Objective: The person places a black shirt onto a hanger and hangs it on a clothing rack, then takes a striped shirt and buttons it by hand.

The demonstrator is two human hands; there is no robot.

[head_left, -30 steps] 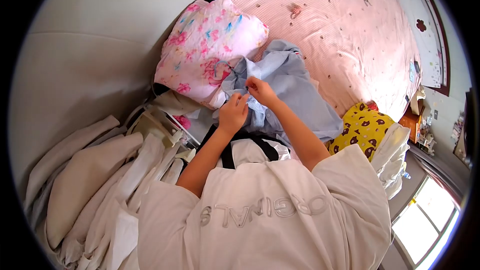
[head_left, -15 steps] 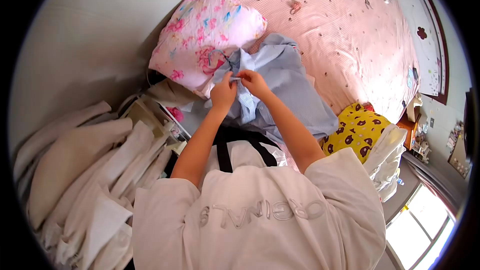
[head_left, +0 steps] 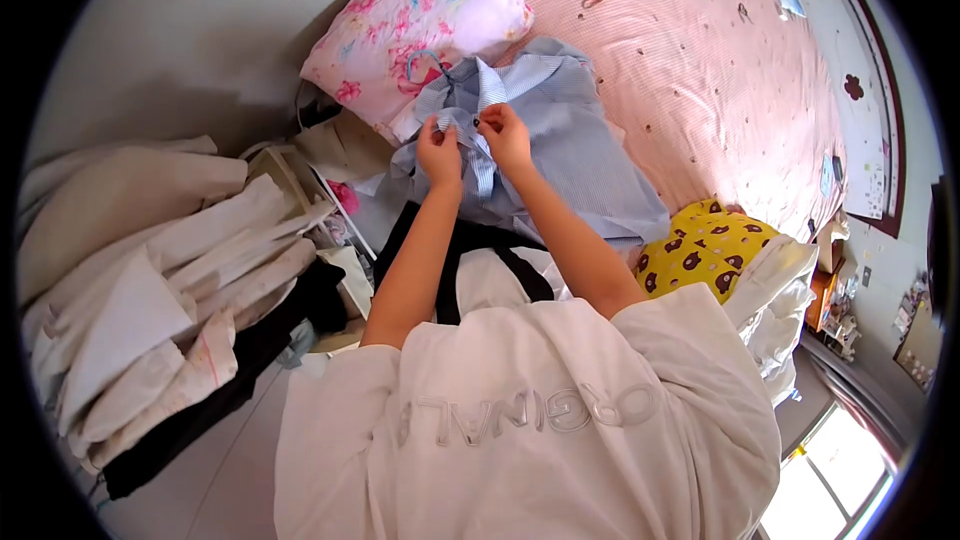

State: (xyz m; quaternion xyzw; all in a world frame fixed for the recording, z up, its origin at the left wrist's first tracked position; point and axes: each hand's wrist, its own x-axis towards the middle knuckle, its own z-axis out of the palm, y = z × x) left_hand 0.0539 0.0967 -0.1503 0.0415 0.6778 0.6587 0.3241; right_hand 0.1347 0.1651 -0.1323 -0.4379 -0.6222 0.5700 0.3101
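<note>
A light blue striped shirt (head_left: 575, 145) lies spread at the near edge of the bed, with the blue hook of a hanger (head_left: 424, 58) showing at its collar. My left hand (head_left: 438, 150) pinches the shirt's front edge near the collar. Just to its right, my right hand (head_left: 503, 132) grips the other front edge between thumb and fingers, with a small dark spot at the fingertips. The hands are a short gap apart. A pink floral pillow (head_left: 420, 25) touches the collar side of the shirt.
The bed (head_left: 700, 70) has a pink checked cover. A yellow patterned cloth (head_left: 700, 250) and a white garment (head_left: 775, 300) lie to the right. Many pale clothes (head_left: 130, 240) hang at the left beside a shelf unit (head_left: 290, 180). A window (head_left: 825, 480) is at lower right.
My hands have moved slightly apart, still at the shirt's front. The view has shifted, so the bed and shirt sit higher and more hanging clothes show at the left.
</note>
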